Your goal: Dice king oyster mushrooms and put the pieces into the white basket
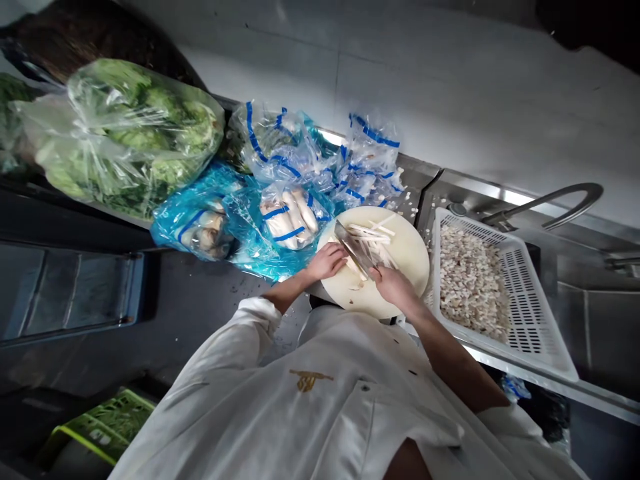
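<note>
My right hand (393,288) is wrapped round the handle of a broad-bladed kitchen knife (354,247). The blade slants across pale mushroom strips (373,233) on a round white cutting board (413,257). Just left of the blade, my left hand (327,261) has its fingers bent and pressed on some of the strips, close to the steel. Its fingertips are partly hidden. More long strips lie loose beyond the knife, and small scraps dot the board's near side. A clear pack of whole king oyster mushrooms (293,217) lies left of the board.
A white perforated basket (525,293) of diced mushroom (467,280) stands right, by a curved faucet (575,200). Crumpled clear wrappers (367,157) lie behind the board. Left are a blue bag (200,220) and a large bag of leafy greens (135,133). A green crate (100,427) stands lower left.
</note>
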`<state>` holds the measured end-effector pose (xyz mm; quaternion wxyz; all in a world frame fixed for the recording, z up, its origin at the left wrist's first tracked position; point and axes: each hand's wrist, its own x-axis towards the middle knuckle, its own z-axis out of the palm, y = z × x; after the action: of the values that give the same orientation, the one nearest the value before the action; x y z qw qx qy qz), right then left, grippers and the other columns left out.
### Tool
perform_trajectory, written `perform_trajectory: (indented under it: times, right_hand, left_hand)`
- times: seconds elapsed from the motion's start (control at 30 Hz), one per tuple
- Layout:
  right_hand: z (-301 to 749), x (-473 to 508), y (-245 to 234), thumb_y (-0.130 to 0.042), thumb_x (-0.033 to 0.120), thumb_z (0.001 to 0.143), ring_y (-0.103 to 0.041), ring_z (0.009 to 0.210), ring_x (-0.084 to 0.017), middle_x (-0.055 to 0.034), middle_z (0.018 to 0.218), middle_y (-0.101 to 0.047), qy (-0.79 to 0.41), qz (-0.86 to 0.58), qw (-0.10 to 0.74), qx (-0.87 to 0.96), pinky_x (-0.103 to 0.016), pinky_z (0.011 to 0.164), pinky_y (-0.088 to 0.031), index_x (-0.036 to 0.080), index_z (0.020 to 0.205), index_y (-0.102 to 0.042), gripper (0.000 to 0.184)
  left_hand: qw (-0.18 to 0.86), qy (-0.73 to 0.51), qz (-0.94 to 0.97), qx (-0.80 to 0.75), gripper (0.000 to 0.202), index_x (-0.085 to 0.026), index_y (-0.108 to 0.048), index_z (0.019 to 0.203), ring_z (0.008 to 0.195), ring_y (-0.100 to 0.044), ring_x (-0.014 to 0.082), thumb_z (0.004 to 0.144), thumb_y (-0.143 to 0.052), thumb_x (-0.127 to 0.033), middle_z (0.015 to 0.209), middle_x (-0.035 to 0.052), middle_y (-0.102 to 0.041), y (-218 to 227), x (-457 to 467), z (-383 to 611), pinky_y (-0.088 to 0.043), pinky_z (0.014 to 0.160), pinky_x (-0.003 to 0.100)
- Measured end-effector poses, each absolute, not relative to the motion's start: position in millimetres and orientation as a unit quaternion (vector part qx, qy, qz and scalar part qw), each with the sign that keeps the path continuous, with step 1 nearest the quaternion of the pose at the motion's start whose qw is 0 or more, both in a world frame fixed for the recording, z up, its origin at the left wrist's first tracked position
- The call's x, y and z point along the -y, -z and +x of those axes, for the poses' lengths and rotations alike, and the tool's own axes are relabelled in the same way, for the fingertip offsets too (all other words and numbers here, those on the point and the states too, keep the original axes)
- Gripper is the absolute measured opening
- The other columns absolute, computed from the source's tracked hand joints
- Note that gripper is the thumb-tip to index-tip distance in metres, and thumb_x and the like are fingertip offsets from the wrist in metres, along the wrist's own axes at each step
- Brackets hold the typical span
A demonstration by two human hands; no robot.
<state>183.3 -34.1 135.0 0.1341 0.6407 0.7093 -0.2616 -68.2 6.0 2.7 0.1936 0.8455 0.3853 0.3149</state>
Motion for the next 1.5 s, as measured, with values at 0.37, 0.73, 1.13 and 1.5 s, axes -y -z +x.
perform_trajectory:
  times: [0.37,0.73,1.13,1.5]
  right_hand:
    - [175.9,25.8,-105.8,-0.037,0.04,0.114,-0.071,0.104,-0.021,-0.0136,0.114,-0.079,0.328,0.619,0.095,-0.707,-0.024,0.082,-0.041,0.015,0.115,-0.075,0.045]
    - [195.6,36.5,-105.7,-0.034,0.042,0.114,-0.07,0.114,-0.025,-0.0177,0.122,-0.077,0.321,0.63,0.084,-0.702,-0.028,0.092,-0.045,0.013,0.124,-0.073,0.05]
    - [209.1,42.5,-138.8,-0.029,0.05,0.114,-0.072,0.107,-0.025,-0.0153,0.113,-0.079,0.273,0.613,0.106,-0.734,-0.03,0.089,-0.046,0.019,0.116,-0.073,0.054]
    - [170.7,7.9,-109.6,-0.035,0.043,0.114,-0.072,0.109,-0.024,-0.0164,0.113,-0.079,0.326,0.612,0.08,-0.716,-0.027,0.088,-0.045,0.014,0.11,-0.076,0.05]
  left_hand:
    - [0.198,-0.298,0.828,-0.431,0.027,-0.023,-0.072,0.119,0.13,-0.059,0.0268,0.107,-0.05,-0.033,0.131,0.0125,-0.067,2.3,-6.3,-66.8,-0.05,0.116,0.051]
    - [0.149,-0.256,0.839,-0.456,0.029,-0.023,-0.071,0.127,0.137,-0.054,0.0258,0.106,-0.054,-0.033,0.136,0.0094,-0.067,-9.6,2.0,-61.6,-0.043,0.121,0.051]
    - [0.152,-0.25,0.819,-0.493,0.028,-0.022,-0.072,0.121,0.126,-0.057,0.0271,0.107,-0.051,-0.033,0.126,0.0121,-0.066,-6.9,-4.0,-80.1,-0.049,0.113,0.05]
    - [0.168,-0.276,0.823,-0.467,0.028,-0.02,-0.071,0.118,0.124,-0.062,0.0244,0.108,-0.048,-0.032,0.128,0.0121,-0.068,-12.1,-11.3,-77.2,-0.052,0.111,0.046]
